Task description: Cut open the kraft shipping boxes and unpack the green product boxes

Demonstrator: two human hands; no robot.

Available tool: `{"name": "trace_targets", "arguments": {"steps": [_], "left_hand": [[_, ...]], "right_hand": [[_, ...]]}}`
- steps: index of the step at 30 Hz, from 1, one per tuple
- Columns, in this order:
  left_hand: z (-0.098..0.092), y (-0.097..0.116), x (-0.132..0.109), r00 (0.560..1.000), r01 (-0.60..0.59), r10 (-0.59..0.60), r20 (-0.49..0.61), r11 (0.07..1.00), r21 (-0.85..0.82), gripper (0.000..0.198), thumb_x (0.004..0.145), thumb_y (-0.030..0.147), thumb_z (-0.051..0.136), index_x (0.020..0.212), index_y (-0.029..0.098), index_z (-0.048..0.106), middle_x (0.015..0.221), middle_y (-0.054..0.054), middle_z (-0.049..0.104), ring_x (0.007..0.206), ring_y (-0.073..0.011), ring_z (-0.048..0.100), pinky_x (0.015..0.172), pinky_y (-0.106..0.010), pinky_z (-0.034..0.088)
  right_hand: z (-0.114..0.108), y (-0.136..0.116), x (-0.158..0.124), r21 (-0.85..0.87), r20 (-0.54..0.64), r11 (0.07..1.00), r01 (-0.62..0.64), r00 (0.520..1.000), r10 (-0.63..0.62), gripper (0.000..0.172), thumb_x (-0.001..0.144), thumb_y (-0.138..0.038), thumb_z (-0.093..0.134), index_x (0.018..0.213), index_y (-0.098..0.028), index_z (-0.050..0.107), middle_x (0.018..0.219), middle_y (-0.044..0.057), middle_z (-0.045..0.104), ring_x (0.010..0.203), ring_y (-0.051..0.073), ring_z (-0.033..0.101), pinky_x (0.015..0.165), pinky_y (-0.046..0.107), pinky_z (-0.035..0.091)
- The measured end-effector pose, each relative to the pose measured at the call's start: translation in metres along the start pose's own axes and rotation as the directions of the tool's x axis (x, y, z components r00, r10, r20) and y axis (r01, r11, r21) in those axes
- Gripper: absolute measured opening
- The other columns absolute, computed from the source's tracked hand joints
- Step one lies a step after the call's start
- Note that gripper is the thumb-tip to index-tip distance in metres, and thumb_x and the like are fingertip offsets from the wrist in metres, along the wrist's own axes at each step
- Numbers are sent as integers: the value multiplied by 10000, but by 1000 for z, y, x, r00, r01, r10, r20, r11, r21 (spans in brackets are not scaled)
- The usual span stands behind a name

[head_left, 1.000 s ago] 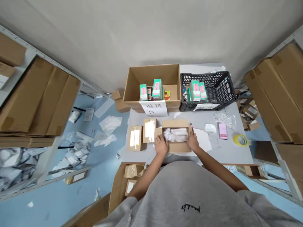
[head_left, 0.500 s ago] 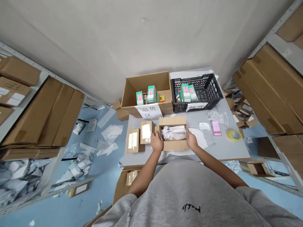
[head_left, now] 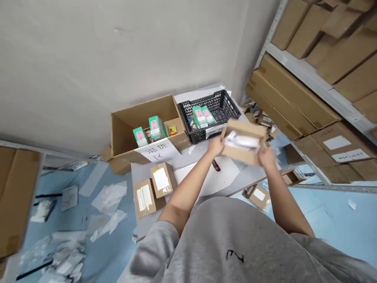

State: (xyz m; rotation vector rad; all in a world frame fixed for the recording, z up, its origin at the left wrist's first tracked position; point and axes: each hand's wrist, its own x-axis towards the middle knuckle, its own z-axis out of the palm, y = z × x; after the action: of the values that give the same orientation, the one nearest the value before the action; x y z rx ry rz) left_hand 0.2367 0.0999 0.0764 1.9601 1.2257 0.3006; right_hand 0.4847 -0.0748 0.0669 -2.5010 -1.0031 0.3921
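Note:
Between my two hands is a small open cardboard box (head_left: 246,156), raised off the table and blurred by motion. Its flaps stand open, and a white wrapped item (head_left: 242,140) lies inside. My left hand (head_left: 216,146) grips the box's left end; my right hand (head_left: 266,157) grips its right end. On the table below and left of the box lies a red and black box cutter (head_left: 216,165), on a white sheet of paper (head_left: 203,182).
Two taped, labelled cartons (head_left: 163,180) sit at the table's left. Behind stand a large cardboard box (head_left: 126,118) and a black plastic crate (head_left: 226,104), both holding green and pink packages. Loaded shelving (head_left: 297,65) rises on the right. Papers (head_left: 110,196) litter the floor.
My hands have lifted the open box off the table and carried it right. A box cutter now shows on the paper. The view has turned to the right.

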Motion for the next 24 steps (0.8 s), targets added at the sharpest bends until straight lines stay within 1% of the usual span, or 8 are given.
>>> {"name": "trace_targets", "arguments": {"steps": [3,6,12,14,16,19,22,24], "left_hand": [[7,60,56,894,-445,418,-163,872,-204,617,1106,464,560,1686,256,525,1758,-118,500,1684,-298,377,1363,-508,325],[6,50,44,850,-490,425,-313,854,-172,634,1118,446,569,1724,295,460,1830,-92,372,1729,-294,258,1404,-543,221],[-3,-106,-119,886,-10,-40,-462,994,-105,552,1023,193,572,1568,264,630,1555,-130,638,1510,-303,559,1332,-525,390],[-6,-154,-179,781,324,-323,-535,941,-94,604,975,213,656,1576,236,606,1603,-167,585,1552,-346,511,1324,-534,386],[-8,-191,-224,588,639,-576,-568,761,-110,780,938,324,758,1657,188,489,1713,-234,457,1623,-413,404,1327,-576,349],[-5,-226,-258,413,814,-731,-543,564,-140,1128,834,481,882,1729,105,308,1753,-340,352,1643,-486,346,1320,-624,313],[-1,-243,-261,423,815,-751,-507,560,-149,1274,775,553,912,1743,81,230,1770,-389,287,1667,-532,282,1319,-668,276],[0,-248,-257,417,813,-772,-480,553,-183,1296,780,575,892,1749,71,195,1785,-405,228,1689,-564,201,1312,-712,253]], "right_hand": [[-48,24,23,120,-319,989,-91,939,125,901,1081,-557,468,1761,-23,214,1638,398,486,1523,483,537,1231,664,425],[-40,17,26,125,-378,986,113,924,-57,898,1048,-560,519,1764,-85,258,1801,324,270,1679,460,296,1317,711,284],[85,-65,-20,304,150,861,408,872,-466,548,1018,-354,516,1499,-129,652,1505,220,693,1437,354,618,1273,568,445],[124,-100,-48,320,352,842,435,770,-532,492,1014,-294,530,1458,-165,699,1461,176,733,1390,327,652,1247,518,477],[158,-133,-78,288,503,833,472,666,-552,482,1018,-234,538,1466,-185,710,1465,153,734,1384,302,654,1253,470,466],[202,-171,-117,237,619,800,551,549,-561,509,1031,-191,532,1520,-182,673,1525,143,686,1413,278,630,1258,431,448],[236,-189,-141,157,672,787,597,520,-528,537,1039,-172,521,1565,-162,628,1606,159,603,1493,263,555,1265,371,427],[252,-188,-145,47,663,816,576,593,-457,566,1036,-167,521,1597,-143,589,1674,183,521,1554,284,479,1277,378,408]]}}
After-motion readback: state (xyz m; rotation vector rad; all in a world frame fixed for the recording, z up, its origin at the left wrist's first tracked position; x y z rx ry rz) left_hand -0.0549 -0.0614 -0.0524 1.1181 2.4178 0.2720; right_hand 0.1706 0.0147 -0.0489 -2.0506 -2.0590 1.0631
